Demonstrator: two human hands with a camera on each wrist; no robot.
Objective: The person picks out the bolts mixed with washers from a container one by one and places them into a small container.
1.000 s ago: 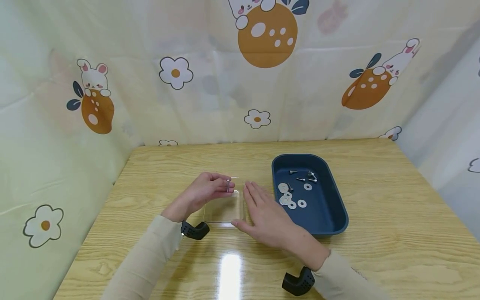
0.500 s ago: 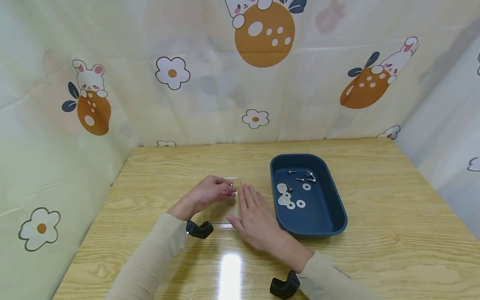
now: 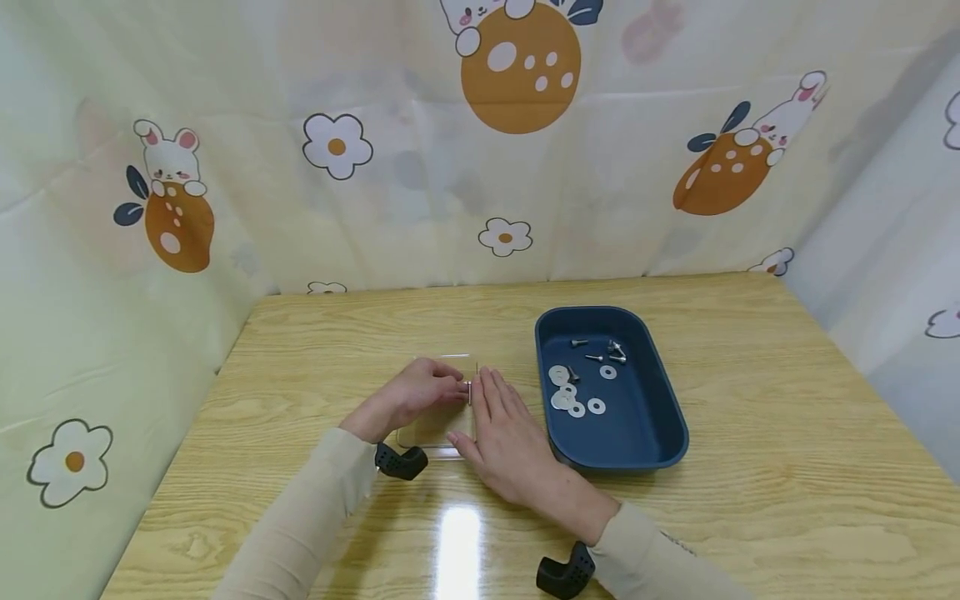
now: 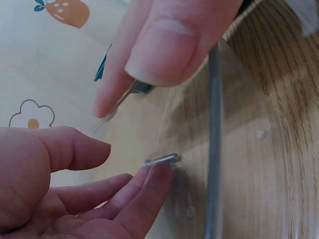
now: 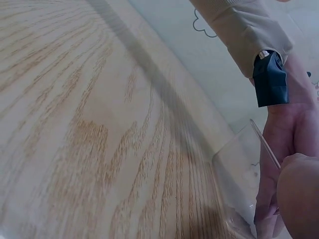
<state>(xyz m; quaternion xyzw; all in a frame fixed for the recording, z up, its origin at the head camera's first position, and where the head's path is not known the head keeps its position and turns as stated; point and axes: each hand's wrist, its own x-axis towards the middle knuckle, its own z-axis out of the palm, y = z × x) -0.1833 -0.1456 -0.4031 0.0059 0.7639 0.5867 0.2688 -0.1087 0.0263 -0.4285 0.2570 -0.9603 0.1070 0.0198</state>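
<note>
A table (image 3: 765,400) with a pale yellow, wood-grained top is filling the lower part of the scene, and a bright white streak of light (image 3: 458,550) is gleaming on its near part. Beyond its far edge, a cream-coloured cloth (image 3: 405,242) is hanging like a wall in soft folds, with cloth covering the left and right sides as well. Printed white rabbits (image 3: 169,160) are leaning on orange, white-spotted fruits (image 3: 521,83), and white flowers (image 3: 337,147) with orange centres are dotting the cloth.

Left of the table's middle, a clear, see-through box (image 3: 431,446) is sitting on the wood. The left hand (image 3: 412,393) is reaching over it from the left, its fingers bending and its thumb standing apart; a small silver metal screw (image 4: 164,159) is lying at the fingertips, near the box's right side, though I cannot tell whether the fingers are pinching it. The right hand (image 3: 517,442) is resting along that side, its fingers straight and pressed together, its thumb spreading to the left.

Just to the right, a dark blue tray (image 3: 637,417) with rounded corners is standing on the table. Loose silver screws (image 3: 595,358) are lying in its far half, and flat round washers (image 3: 558,376) are gathering mostly along its left side, some overlapping. Long beige sleeves (image 3: 300,500) are covering both forearms.
</note>
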